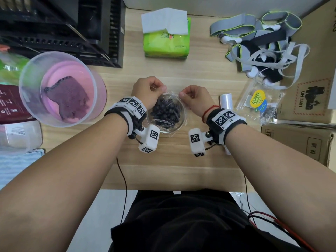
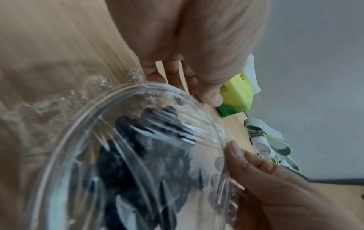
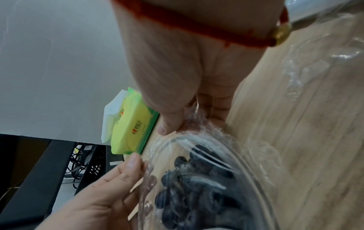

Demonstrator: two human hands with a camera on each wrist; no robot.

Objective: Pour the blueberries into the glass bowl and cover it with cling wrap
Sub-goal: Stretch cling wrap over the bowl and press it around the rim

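A glass bowl (image 1: pixel 184 116) full of dark blueberries (image 1: pixel 166 110) stands at the middle of the wooden table. Wrinkled cling wrap (image 1: pixel 171 96) is stretched over its top. My left hand (image 1: pixel 161 88) pinches the wrap at the bowl's far-left rim. My right hand (image 1: pixel 182 94) pinches it at the far-right rim. In the left wrist view the wrap (image 2: pixel 177 132) lies taut over the blueberries (image 2: pixel 128 155). The right wrist view shows the film (image 3: pixel 197 123) bunched between thumb and fingers of the right hand (image 3: pixel 177 127). The cling wrap roll (image 1: pixel 226 100) lies just right of the right wrist.
A translucent tub (image 1: pixel 61 88) with a pink lid inside stands to the left. A green tissue pack (image 1: pixel 165 39) sits behind the bowl. Grey straps (image 1: pixel 260 44), a clear plastic bag (image 1: pixel 258 100) and cardboard boxes (image 1: pixel 300 139) crowd the right side. A black crate (image 1: pixel 60 28) fills the back left.
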